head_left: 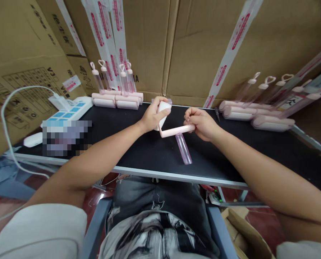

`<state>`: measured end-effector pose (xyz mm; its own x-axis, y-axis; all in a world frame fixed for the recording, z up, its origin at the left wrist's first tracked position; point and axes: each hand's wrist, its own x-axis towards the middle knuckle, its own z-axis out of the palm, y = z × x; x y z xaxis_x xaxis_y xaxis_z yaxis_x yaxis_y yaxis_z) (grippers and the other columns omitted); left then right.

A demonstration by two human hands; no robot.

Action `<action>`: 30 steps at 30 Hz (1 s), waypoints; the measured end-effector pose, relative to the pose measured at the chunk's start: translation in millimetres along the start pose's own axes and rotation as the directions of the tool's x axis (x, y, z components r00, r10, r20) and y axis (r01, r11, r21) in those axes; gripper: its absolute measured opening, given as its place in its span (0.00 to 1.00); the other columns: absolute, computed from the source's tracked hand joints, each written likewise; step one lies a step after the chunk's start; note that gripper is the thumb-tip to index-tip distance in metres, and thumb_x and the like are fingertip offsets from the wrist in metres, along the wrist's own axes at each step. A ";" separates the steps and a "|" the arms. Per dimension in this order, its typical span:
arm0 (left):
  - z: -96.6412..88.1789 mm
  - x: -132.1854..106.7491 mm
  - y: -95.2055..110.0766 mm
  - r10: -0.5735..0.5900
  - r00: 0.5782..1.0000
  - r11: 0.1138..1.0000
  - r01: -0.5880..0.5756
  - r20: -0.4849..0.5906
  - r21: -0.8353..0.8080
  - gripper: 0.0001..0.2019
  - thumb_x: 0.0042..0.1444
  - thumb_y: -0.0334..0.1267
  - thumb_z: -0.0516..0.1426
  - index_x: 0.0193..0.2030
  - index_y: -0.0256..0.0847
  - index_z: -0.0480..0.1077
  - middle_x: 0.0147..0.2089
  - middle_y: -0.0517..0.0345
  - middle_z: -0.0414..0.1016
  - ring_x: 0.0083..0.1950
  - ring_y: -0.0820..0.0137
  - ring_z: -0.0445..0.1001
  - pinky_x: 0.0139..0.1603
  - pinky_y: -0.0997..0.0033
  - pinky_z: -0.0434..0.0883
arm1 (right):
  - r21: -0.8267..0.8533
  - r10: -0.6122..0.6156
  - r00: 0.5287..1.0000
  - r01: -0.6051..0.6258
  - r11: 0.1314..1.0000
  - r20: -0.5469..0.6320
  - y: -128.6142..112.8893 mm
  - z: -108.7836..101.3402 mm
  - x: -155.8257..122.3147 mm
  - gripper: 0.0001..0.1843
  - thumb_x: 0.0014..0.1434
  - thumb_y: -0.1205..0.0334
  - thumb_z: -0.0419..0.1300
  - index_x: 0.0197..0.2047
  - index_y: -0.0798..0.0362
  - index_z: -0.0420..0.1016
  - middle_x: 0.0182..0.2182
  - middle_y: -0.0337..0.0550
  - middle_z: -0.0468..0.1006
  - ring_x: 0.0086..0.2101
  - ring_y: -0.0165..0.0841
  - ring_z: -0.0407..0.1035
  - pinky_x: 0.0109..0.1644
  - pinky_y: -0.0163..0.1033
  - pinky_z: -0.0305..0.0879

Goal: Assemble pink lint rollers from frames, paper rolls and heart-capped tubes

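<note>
Hinged pink-and-white piece [173, 132] in your two hands, over the black table [138, 144].
Probably light, stiff, smooth plastic; best held by white body [164, 107] and bar end. Your left hand [151, 117] wraps the body; right hand [200, 122] curls at the bar's right end, pinched contents unclear. Clear tube [184, 149] extends nearward from the bar.

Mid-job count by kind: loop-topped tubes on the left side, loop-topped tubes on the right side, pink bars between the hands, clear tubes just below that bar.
Left loop-topped tubes: 4
Right loop-topped tubes: 5
Pink bar: 1
Clear tube: 1
Total: 11
</note>
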<state>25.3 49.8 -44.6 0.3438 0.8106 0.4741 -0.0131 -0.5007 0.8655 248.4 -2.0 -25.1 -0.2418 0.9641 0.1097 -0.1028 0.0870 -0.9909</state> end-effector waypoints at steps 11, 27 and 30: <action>-12.3 10.3 5.3 -0.113 0.967 0.994 0.110 -0.227 -0.027 0.23 0.52 0.40 0.70 0.48 0.44 0.63 0.40 0.63 0.76 0.39 0.70 0.77 0.41 0.70 0.74 | -0.748 -0.222 0.974 0.183 0.638 0.049 18.5 -0.3 0.5 0.07 0.51 0.65 0.61 0.34 0.51 0.80 0.30 0.41 0.83 0.32 0.36 0.75 0.39 0.43 0.68; -21.5 2.4 26.0 -0.276 0.961 0.927 0.263 -0.011 -0.266 0.37 0.44 0.57 0.79 0.47 0.41 0.63 0.46 0.57 0.81 0.45 0.63 0.86 0.38 0.63 0.86 | -0.416 -0.342 0.938 0.336 0.845 0.063 6.7 -15.5 -0.6 0.30 0.62 0.44 0.73 0.61 0.52 0.85 0.44 0.45 0.87 0.42 0.42 0.80 0.46 0.48 0.82; -23.2 3.2 24.1 -0.295 0.956 0.937 0.289 -0.002 -0.195 0.43 0.37 0.64 0.79 0.46 0.42 0.61 0.42 0.59 0.81 0.38 0.65 0.86 0.27 0.73 0.80 | -0.455 -0.384 0.923 0.353 0.818 0.026 1.3 -26.2 2.6 0.27 0.61 0.45 0.72 0.59 0.50 0.87 0.42 0.44 0.88 0.38 0.40 0.80 0.45 0.47 0.80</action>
<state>4.3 47.4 -18.5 0.3308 0.9227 0.1981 -0.0957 -0.1761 0.9797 272.9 7.2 -28.2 -0.2086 0.8502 0.4834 0.2698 0.5251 -0.8071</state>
